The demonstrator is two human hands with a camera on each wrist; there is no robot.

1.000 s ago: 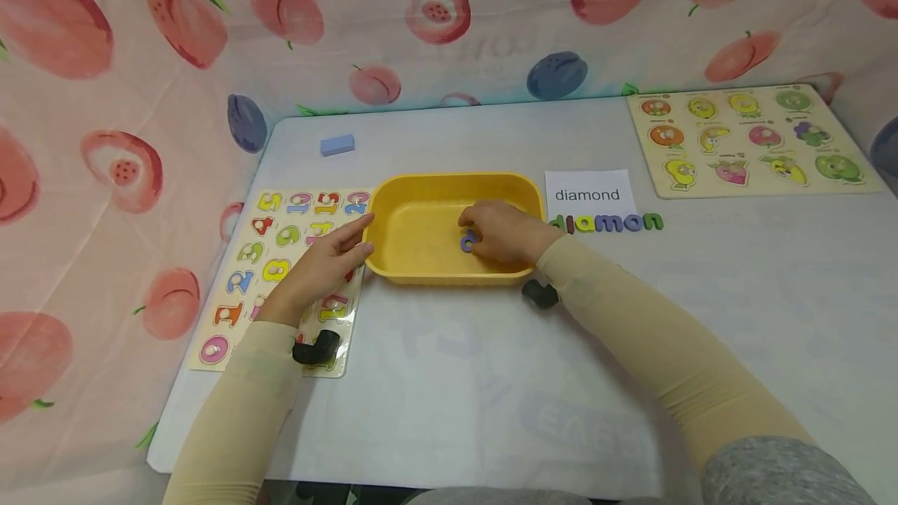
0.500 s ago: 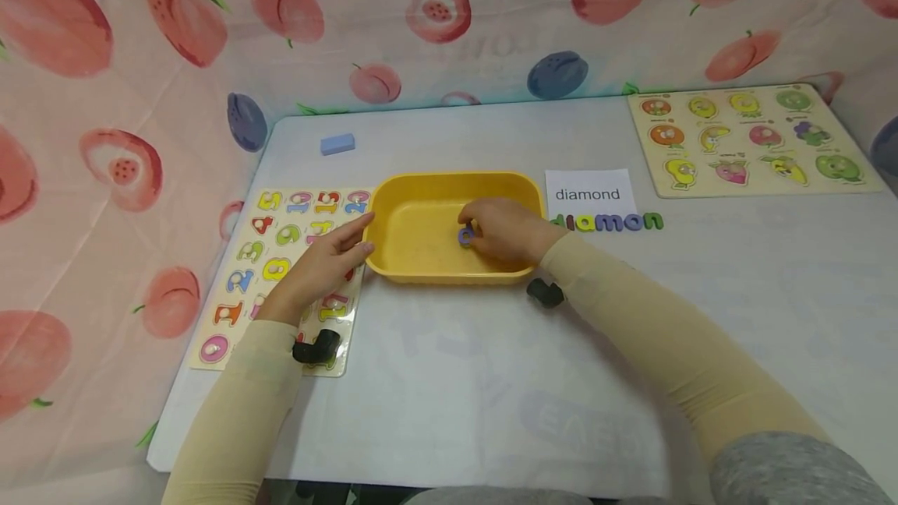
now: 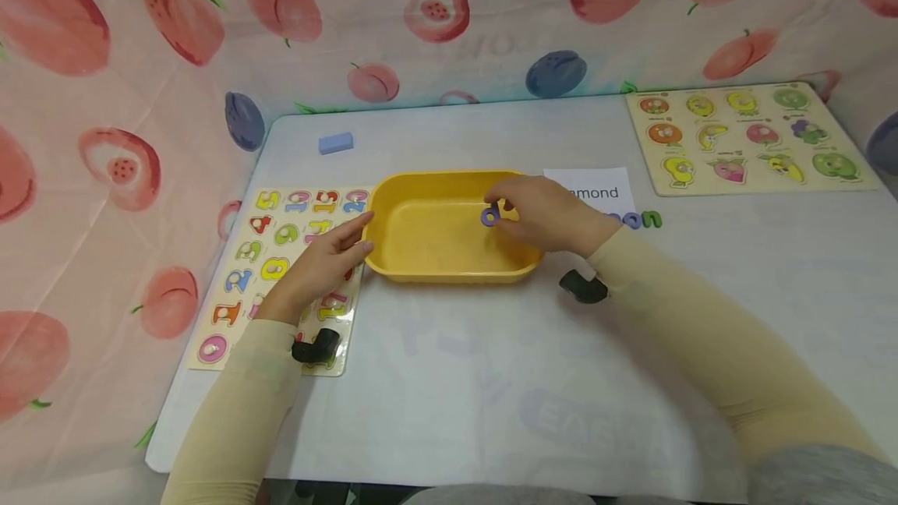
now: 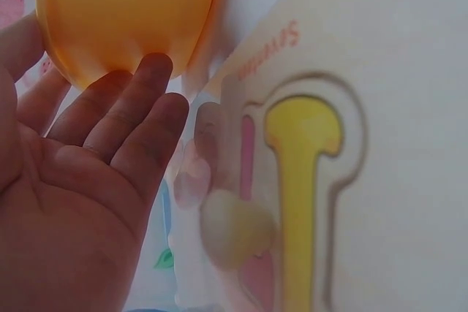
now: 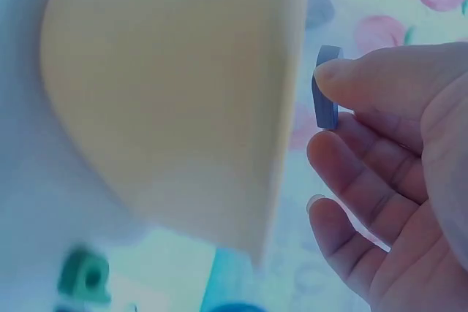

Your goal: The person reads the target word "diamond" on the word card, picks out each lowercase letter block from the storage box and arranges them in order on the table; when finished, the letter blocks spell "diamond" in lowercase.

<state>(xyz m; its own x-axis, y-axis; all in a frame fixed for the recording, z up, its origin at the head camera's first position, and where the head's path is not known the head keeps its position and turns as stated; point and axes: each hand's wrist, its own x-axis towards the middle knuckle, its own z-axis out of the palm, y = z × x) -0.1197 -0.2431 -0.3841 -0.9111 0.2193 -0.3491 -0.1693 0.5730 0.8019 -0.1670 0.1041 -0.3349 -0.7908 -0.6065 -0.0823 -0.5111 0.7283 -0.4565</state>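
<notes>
My right hand [image 3: 546, 211] pinches a purple letter d [image 3: 489, 216] between thumb and fingers, above the right part of the yellow tray [image 3: 421, 274]. In the right wrist view the letter [image 5: 327, 93] shows edge-on, lifted past the tray's rim. The fingers of my left hand [image 3: 316, 270] lie fairly straight against the tray's left end. Left wrist view: the fingertips touch the tray wall [image 4: 131, 20]. Right of the tray lies a white card [image 3: 603, 192], partly covered by my right hand. Below it, a purple o [image 3: 632, 220] and a green n [image 3: 652, 219] show; my hand and wrist hide the row's other letters.
A number puzzle board [image 3: 228, 287] lies under my left forearm, beside the tray. At the back left sits a blue block [image 3: 336, 143]. A fruit puzzle board [image 3: 751, 146] occupies the back right. Fruit-patterned cloth [image 3: 295, 45] hangs behind the table.
My right hand has risen from the tray floor and moved to the right with the purple letter, now covering part of the card and letter row. The left hand stays in place.
</notes>
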